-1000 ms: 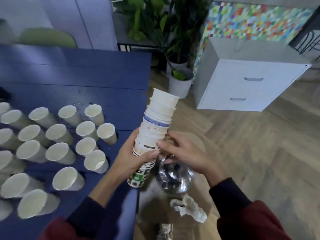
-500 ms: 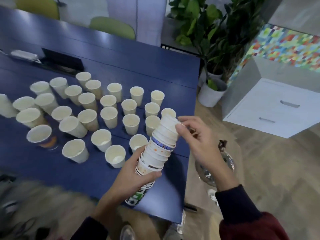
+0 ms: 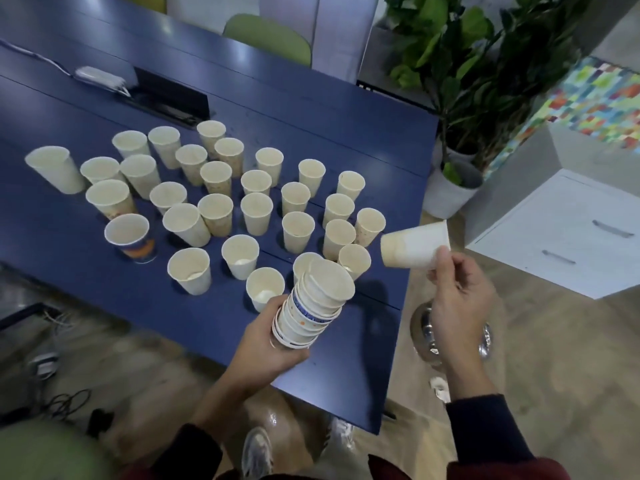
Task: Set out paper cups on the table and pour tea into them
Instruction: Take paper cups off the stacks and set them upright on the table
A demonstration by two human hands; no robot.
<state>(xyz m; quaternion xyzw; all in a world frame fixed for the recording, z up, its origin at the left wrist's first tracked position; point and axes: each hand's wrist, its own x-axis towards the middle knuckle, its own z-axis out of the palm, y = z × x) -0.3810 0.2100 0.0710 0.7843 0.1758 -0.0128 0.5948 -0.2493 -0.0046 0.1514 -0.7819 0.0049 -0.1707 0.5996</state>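
My left hand [image 3: 266, 344] grips a stack of nested paper cups [image 3: 317, 303] over the near right part of the blue table [image 3: 346, 133]. My right hand [image 3: 460, 299] holds one single paper cup [image 3: 414, 249] on its side, just off the table's right edge and apart from the stack. Several paper cups [image 3: 256, 213] stand upright in rough rows across the table. A shiny metal teapot [image 3: 424, 336] sits on the floor below my right hand, mostly hidden by my wrist.
A black cable box [image 3: 169, 95] and a white adapter [image 3: 97, 76] lie at the table's far side. A potted plant [image 3: 450, 188], a white drawer cabinet [image 3: 568, 233] and green chairs [image 3: 270, 36] surround the table. Cables [image 3: 65, 400] lie on the floor at left.
My right hand pulled the top cup off the stack and carried it to the right. The view swung left and down, showing more of the table.
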